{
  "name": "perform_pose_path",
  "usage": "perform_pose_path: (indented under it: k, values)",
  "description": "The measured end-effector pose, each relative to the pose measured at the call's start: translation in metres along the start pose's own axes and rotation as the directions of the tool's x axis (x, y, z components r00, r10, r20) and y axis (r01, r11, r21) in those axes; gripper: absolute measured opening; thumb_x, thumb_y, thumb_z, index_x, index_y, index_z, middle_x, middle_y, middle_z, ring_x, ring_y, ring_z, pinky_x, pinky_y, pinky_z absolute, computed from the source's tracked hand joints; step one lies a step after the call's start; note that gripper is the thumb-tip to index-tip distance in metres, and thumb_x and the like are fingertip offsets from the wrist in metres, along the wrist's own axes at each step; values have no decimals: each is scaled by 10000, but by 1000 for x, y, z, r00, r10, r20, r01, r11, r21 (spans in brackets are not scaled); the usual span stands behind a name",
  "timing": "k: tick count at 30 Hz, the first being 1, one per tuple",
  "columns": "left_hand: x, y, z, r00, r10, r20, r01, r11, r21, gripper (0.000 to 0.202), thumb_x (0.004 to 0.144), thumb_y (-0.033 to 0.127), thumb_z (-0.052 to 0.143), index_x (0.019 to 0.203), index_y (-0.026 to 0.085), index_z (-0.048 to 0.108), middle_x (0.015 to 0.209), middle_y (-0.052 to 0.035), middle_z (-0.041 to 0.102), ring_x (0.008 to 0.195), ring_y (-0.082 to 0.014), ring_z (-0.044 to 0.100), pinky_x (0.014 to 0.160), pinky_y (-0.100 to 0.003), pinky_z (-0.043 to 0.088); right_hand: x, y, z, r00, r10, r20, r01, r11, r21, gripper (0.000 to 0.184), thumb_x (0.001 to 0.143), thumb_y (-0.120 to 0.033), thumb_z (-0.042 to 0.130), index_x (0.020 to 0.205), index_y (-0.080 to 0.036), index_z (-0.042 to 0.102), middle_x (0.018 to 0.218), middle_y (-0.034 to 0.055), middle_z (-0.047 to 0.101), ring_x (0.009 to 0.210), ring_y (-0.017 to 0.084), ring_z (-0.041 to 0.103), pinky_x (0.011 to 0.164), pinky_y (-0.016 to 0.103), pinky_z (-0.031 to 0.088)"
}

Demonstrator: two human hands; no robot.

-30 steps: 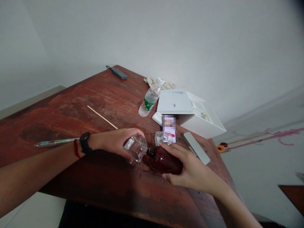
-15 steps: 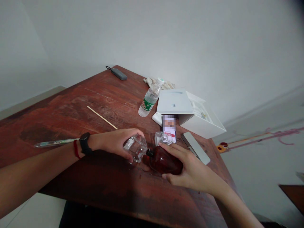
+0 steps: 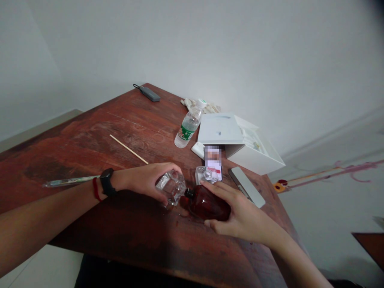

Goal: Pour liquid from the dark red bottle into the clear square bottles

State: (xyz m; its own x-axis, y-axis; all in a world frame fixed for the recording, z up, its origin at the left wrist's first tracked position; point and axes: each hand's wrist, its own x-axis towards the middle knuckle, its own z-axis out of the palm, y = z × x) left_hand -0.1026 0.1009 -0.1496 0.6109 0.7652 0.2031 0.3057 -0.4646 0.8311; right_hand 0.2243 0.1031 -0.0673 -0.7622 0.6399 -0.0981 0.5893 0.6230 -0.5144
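Hands: left hand wraps around a clear bottle; right hand clasps a dark-red bottle.
Bottles: black neck of the dark-red bottle right at the clear bottle's mouth, by the wooden table's near side.
Behind: green-labelled bottle, white box.

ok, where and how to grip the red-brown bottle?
Likely by the wide, rounded body of the red-brown bottle, from the right: it's tipped, its narrow black neck pointing left at the clear container, and the right hand spans that body.
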Motion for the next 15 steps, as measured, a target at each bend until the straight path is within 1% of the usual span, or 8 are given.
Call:
perform_pose_path:
  k: [5, 10, 15]
  values:
    - [0, -1, 0, 1000, -2, -2, 2, 1000, -1, 795, 720, 371, 1022, 1374, 225, 594, 1294, -83, 745, 1129, -301, 749, 971, -366, 561, 0, -1, 0, 1000, -4, -1, 4, 1000, 0, 843, 789, -219, 849, 1585, -291, 584, 1433, 122, 710, 1260, 355, 735, 1040, 485, 626]
    - [0, 0, -1, 1000, -17, 8, 17, 1000, -2, 798, 717, 370, 1022, 1376, 223, 596, 1302, -84, 737, 1130, -300, 747, 974, -369, 560, 0, -1, 0, 1000, 0, -11, 0, 1000, -4, 850, 783, -225, 852, 1587, -288, 583, 1476, 132, 688, 1262, 355, 738, 1042, 490, 628]
    - [0, 0, -1, 1000, -10, 3, 10, 1000, 10, 814, 706, 366, 1028, 1378, 220, 592, 1309, -88, 731, 1138, -301, 743, 989, -374, 553, 0, -2, -1, 1000, -9, -4, 9, 1000, 9, 820, 798, -233, 851, 1575, -280, 593, 1459, 138, 695, 1270, 357, 734, 1047, 496, 624]
